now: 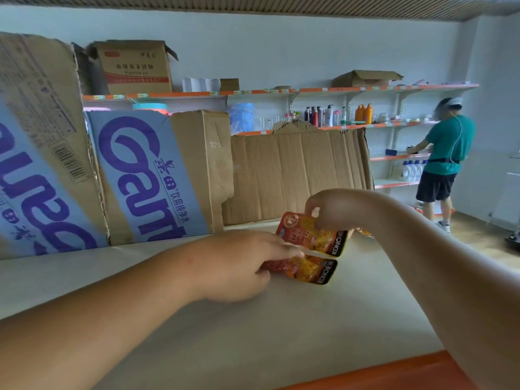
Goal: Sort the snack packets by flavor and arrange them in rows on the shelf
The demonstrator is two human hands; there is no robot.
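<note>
— Where are the snacks?

— Two of them, centre of the frame, on the pale shelf (281,319). Both are red-orange with a black band reading KONCHEW. The upper packet (312,237) sits just behind the lower packet (309,270), nearly touching it.

— And the hands?

— The right hand (334,206) comes in from the right edge, bent down at the wrist, with thumb and fingertips pinched on the top edge of the upper packet. That one is tipped up; I cannot tell whether its bottom edge rests on the shelf. The left hand (239,266) reaches in from the lower left, fingers stretched over the left end of the lower packet and thumb tucked at its near edge, a loose pinch. That packet lies flat.

— What's behind?

— Blue-printed cardboard boxes (140,175) stand along the left of the shelf, and a plain brown carton (295,175) is in the middle. An orange strip (394,370) runs along the shelf's front at the bottom right.

— Anyone else?

— A person in a teal shirt (447,147) at the right, facing wall shelves (337,125) with bottles.
</note>
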